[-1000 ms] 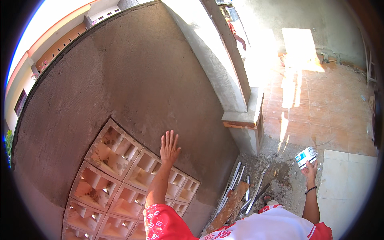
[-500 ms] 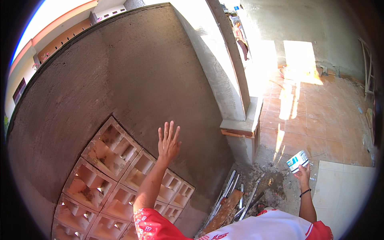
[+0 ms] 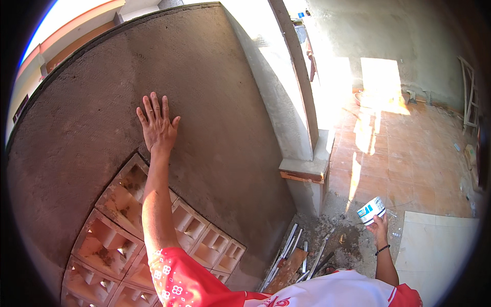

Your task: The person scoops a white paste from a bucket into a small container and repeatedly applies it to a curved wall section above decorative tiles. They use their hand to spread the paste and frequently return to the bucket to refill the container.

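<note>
My left hand (image 3: 158,125) is stretched out over the brown-grey plastered wall (image 3: 204,92), palm toward it and fingers spread. It looks laid flat on the plaster, above the upper corner of the pinkish ventilation blocks (image 3: 108,242). Low on the right, my right hand (image 3: 379,230) grips a small white tub-like container (image 3: 372,210) with blue print and a dark band along one edge. My fingers hide part of it, and its inside does not show.
A grey pillar (image 3: 307,189) with a ledge stands at the wall's right end. White strips and a wooden board (image 3: 288,271) lie on rough ground by the wall's foot. Pale tiles (image 3: 434,250) and reddish floor tiles (image 3: 409,169) spread to the right. Another person (image 3: 310,59) is partly hidden behind the pillar.
My left hand has moved up and left across the plaster. My right hand, still holding the white container, has shifted slightly left and tilted it.
</note>
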The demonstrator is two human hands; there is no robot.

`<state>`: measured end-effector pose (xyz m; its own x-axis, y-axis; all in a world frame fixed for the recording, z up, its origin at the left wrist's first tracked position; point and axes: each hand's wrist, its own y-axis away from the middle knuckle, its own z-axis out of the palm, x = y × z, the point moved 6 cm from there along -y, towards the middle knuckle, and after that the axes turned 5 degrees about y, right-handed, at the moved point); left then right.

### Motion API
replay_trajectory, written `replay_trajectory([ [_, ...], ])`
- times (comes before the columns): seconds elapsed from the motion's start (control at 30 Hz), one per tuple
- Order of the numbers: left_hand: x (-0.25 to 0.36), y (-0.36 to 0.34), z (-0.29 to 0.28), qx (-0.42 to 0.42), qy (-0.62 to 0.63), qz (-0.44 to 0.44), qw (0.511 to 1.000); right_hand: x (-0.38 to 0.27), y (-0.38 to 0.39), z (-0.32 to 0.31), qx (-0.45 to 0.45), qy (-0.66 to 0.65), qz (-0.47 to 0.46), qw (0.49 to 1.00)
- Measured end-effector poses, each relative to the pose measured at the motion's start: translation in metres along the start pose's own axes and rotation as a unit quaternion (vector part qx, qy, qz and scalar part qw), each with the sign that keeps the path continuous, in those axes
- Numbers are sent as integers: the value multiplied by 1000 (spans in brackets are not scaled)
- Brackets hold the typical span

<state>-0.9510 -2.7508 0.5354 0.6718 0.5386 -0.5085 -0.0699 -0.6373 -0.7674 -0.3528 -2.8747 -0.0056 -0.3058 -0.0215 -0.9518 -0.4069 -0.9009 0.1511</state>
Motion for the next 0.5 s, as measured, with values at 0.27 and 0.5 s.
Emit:
replay_trajectory([
  [0.27,12,18,18,21,16,60,998,-22,25,15,-32,1,-35,999],
  [0.5,65,104,66,-29,45,180,982,-27,67,-10,-30,-31,-44,998],
])
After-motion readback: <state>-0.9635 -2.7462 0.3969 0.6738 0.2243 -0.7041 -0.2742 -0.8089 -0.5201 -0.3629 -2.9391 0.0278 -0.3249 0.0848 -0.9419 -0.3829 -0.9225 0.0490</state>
